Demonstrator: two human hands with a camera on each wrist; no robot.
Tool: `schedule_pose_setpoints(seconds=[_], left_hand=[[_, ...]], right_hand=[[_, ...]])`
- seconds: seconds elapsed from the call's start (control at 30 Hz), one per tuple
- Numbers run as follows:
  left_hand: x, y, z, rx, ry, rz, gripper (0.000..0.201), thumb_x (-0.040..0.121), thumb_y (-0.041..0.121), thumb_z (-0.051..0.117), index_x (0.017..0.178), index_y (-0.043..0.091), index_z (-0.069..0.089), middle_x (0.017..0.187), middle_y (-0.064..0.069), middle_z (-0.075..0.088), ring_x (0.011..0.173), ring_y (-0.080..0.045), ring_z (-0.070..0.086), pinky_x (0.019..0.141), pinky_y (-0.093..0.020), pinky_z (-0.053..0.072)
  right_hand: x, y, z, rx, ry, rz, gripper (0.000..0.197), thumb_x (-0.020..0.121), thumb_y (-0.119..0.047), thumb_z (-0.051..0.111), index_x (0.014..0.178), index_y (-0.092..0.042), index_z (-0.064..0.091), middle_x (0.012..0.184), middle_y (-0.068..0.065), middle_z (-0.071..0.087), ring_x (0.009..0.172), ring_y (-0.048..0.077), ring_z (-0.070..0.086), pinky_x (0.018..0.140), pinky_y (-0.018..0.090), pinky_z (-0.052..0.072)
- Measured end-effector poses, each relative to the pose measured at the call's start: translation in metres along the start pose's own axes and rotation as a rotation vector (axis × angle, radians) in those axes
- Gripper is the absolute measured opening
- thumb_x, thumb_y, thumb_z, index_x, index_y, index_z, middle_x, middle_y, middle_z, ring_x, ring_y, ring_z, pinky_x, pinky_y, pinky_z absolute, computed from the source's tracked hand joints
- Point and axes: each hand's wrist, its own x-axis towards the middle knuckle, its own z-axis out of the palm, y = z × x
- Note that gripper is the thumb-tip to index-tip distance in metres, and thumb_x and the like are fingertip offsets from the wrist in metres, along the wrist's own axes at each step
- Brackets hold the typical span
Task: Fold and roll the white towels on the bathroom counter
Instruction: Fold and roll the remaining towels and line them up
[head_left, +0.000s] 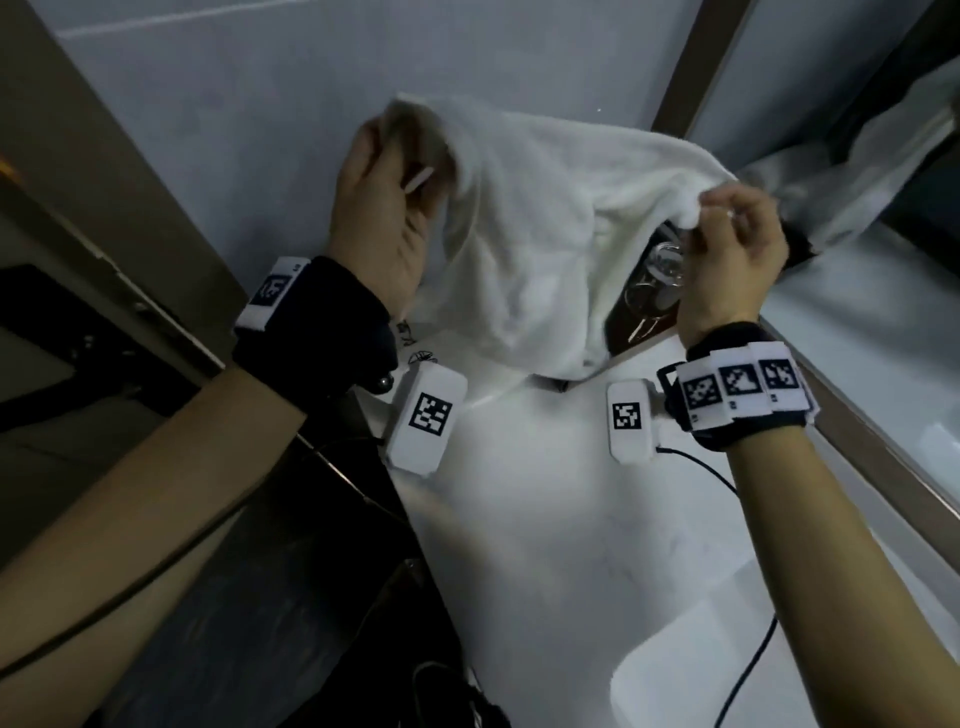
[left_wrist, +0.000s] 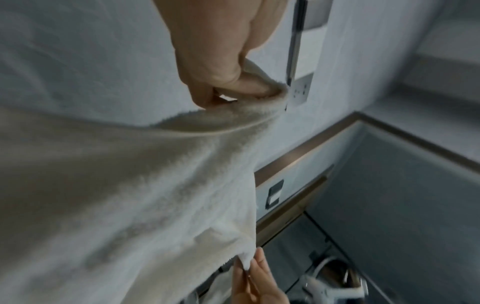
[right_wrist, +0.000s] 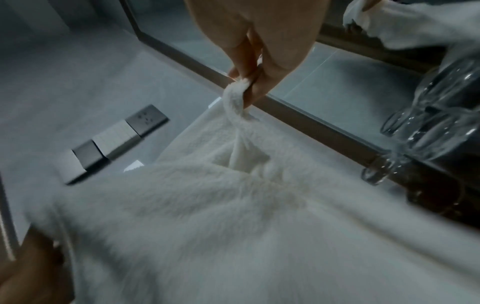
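Observation:
A white towel (head_left: 540, 218) hangs in the air between both hands, above the white counter (head_left: 545, 519). My left hand (head_left: 384, 192) grips its upper left corner with curled fingers. In the left wrist view the towel (left_wrist: 130, 195) droops from the left hand (left_wrist: 233, 86), thumb and fingers closed on the hem. My right hand (head_left: 727, 234) pinches the opposite corner. From the right wrist the right hand (right_wrist: 249, 82) holds a bunched tip of the towel (right_wrist: 233, 216). The towel's lower part sags toward the counter.
Clear drinking glasses (right_wrist: 436, 127) stand on a dark tray (head_left: 639, 312) at the back right, just behind the towel. A mirror with a brown frame (head_left: 685, 67) runs along the right. Wall sockets (right_wrist: 114, 142) sit on the grey wall. A black cable (head_left: 748, 670) crosses the counter.

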Motion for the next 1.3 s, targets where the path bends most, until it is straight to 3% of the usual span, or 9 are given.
schedule_pose_setpoints(seconds=[0.23,0.33,0.47,0.57,0.67,0.73,0.93,1.07,1.3], left_hand=[[-0.059,0.007,-0.052,0.250,0.002,-0.071,0.022,0.099,0.006,0.034,0.085,0.011,0.050,0.053,0.012,0.061,0.047,0.002,0.056,0.050,-0.012,0.049],[-0.085,-0.008,-0.078,0.369,-0.023,-0.144,0.022,0.099,0.006,0.033,0.086,0.013,0.050,0.072,0.003,0.059,0.056,-0.002,0.059,0.052,-0.016,0.051],[-0.106,-0.028,-0.103,0.533,-0.026,-0.275,0.014,0.098,0.007,0.035,0.102,0.010,0.049,0.096,-0.014,0.054,0.077,-0.019,0.057,0.059,-0.023,0.052],[-0.105,-0.037,-0.117,0.572,0.074,-0.283,0.016,0.096,0.002,0.038,0.106,0.009,0.048,0.106,-0.016,0.052,0.095,-0.028,0.055,0.073,-0.028,0.054],[-0.100,-0.046,-0.139,0.733,0.154,-0.285,0.025,0.095,0.010,0.044,0.119,0.007,0.047,0.119,-0.019,0.045,0.110,-0.032,0.050,0.096,-0.042,0.046],[-0.105,-0.057,-0.157,1.045,0.142,-0.337,0.041,0.092,0.013,0.050,0.132,0.011,0.040,0.131,-0.022,0.037,0.117,-0.034,0.044,0.099,-0.029,0.037],[-0.172,-0.105,-0.194,1.471,-0.368,-0.204,0.045,0.074,-0.002,0.064,0.117,0.013,0.062,0.138,-0.015,0.034,0.128,-0.030,0.030,0.105,-0.019,0.021],[-0.201,-0.130,-0.203,1.578,-0.759,-0.231,0.057,0.074,0.001,0.058,0.128,0.020,0.053,0.150,-0.003,0.024,0.139,-0.024,0.014,0.106,-0.018,0.024],[-0.207,-0.124,-0.204,1.772,-0.693,-0.126,0.032,0.086,0.001,0.051,0.117,0.007,0.052,0.123,-0.012,0.046,0.118,-0.028,0.038,0.098,-0.033,0.035]], right_hand=[[-0.039,-0.009,-0.017,-0.139,-0.263,0.089,0.031,0.081,-0.003,0.051,0.107,-0.018,0.060,0.103,0.005,0.061,0.082,0.015,0.058,0.071,0.025,0.052],[-0.060,0.007,-0.036,-0.422,-0.416,0.080,0.040,0.080,0.000,0.055,0.111,-0.025,0.058,0.119,0.009,0.056,0.099,0.027,0.056,0.085,0.043,0.051],[-0.081,0.029,-0.054,-0.659,-0.342,-0.011,0.017,0.081,0.000,0.060,0.092,-0.013,0.057,0.100,0.006,0.061,0.074,0.006,0.052,0.071,0.038,0.046],[-0.086,0.045,-0.057,-0.832,-0.373,0.027,0.008,0.086,-0.008,0.059,0.090,-0.012,0.063,0.112,0.019,0.057,0.102,0.024,0.053,0.083,0.024,0.039],[-0.097,0.061,-0.062,-1.002,-0.565,0.162,0.029,0.088,-0.010,0.060,0.117,-0.007,0.061,0.141,0.019,0.035,0.131,0.027,0.034,0.101,0.020,0.025],[-0.115,0.068,-0.067,-1.051,-0.546,0.219,0.034,0.089,-0.011,0.060,0.123,-0.007,0.057,0.146,0.019,0.026,0.135,0.028,0.030,0.105,0.023,0.023],[-0.200,0.098,-0.084,-1.099,-0.816,0.393,0.021,0.081,-0.016,0.070,0.094,-0.005,0.058,0.109,0.011,0.046,0.082,0.018,0.054,0.076,0.026,0.047],[-0.223,0.113,-0.093,-1.277,-0.902,0.267,0.030,0.081,-0.002,0.060,0.110,-0.003,0.053,0.117,0.013,0.047,0.103,0.029,0.052,0.085,0.035,0.046],[-0.220,0.098,-0.110,-1.511,-0.915,0.196,0.016,0.086,-0.008,0.054,0.101,0.000,0.052,0.114,0.014,0.049,0.095,0.033,0.057,0.070,0.036,0.044]])
